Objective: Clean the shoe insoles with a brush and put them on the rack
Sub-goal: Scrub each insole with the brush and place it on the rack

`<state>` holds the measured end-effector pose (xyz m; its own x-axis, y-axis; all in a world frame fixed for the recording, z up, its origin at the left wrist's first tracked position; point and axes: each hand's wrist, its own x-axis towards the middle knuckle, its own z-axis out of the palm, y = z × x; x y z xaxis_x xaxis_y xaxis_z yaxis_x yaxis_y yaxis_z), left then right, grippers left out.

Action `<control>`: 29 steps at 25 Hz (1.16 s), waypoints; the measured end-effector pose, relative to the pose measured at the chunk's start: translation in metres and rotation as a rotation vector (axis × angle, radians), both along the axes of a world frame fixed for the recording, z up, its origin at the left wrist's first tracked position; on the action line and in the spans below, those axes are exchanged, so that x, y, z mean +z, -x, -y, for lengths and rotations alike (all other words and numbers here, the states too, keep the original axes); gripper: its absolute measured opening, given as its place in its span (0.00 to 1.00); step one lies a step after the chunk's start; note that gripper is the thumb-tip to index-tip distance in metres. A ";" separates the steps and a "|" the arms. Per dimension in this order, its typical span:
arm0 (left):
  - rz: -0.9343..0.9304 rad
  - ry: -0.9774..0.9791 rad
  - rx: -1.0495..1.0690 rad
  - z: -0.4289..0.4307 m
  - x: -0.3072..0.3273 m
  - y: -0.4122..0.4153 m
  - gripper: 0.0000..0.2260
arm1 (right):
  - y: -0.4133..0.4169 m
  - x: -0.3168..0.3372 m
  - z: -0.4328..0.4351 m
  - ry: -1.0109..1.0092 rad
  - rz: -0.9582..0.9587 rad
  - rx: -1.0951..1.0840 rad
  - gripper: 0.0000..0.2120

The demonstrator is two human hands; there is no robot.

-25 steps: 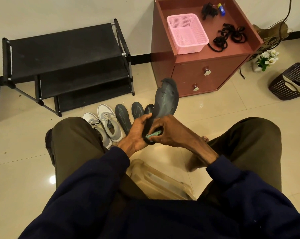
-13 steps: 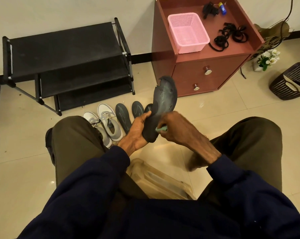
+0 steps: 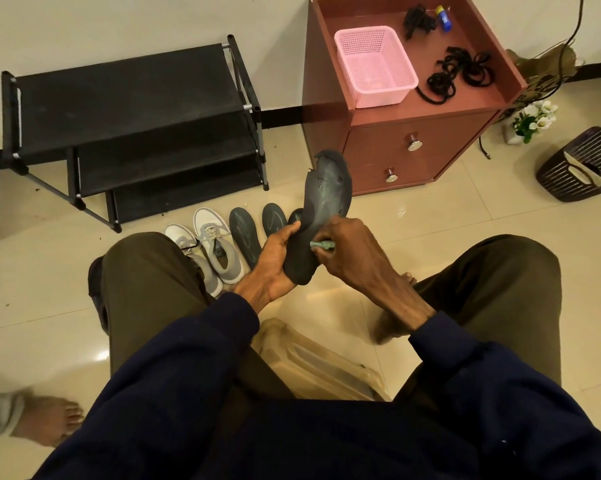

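My left hand grips the heel end of a dark grey, worn insole that stands upright between my knees, its torn toe pointing up. My right hand holds a small green brush against the insole's lower half; only the brush's end shows past my fingers. Three more dark insoles lie side by side on the floor behind my hands, one mostly hidden. The black three-tier rack stands against the wall at the left, its shelves bare.
A pair of white and grey sneakers lies left of the floor insoles. A reddish cabinet carries a pink basket and black laces. A dark basket sits far right. Someone's bare foot shows at the bottom left.
My right hand with the brush has slid up along the insole from its heel end toward the middle. The insole stays upright in my left hand. A bare foot has appeared at the bottom left.
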<state>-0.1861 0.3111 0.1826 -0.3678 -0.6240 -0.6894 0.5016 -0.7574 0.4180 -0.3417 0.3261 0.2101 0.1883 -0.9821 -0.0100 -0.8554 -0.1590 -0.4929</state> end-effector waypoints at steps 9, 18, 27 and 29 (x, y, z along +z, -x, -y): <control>-0.013 0.001 -0.032 0.002 -0.001 0.000 0.12 | -0.009 -0.005 -0.002 0.063 0.187 0.032 0.08; -0.023 -0.005 -0.030 0.001 -0.006 -0.003 0.23 | -0.010 0.012 -0.006 -0.229 0.208 0.286 0.07; -0.030 -0.005 -0.028 0.002 -0.004 -0.003 0.21 | -0.010 0.009 -0.006 -0.172 0.229 0.266 0.08; -0.027 0.009 -0.020 0.001 -0.002 -0.003 0.23 | -0.005 0.010 -0.005 -0.231 0.194 0.290 0.07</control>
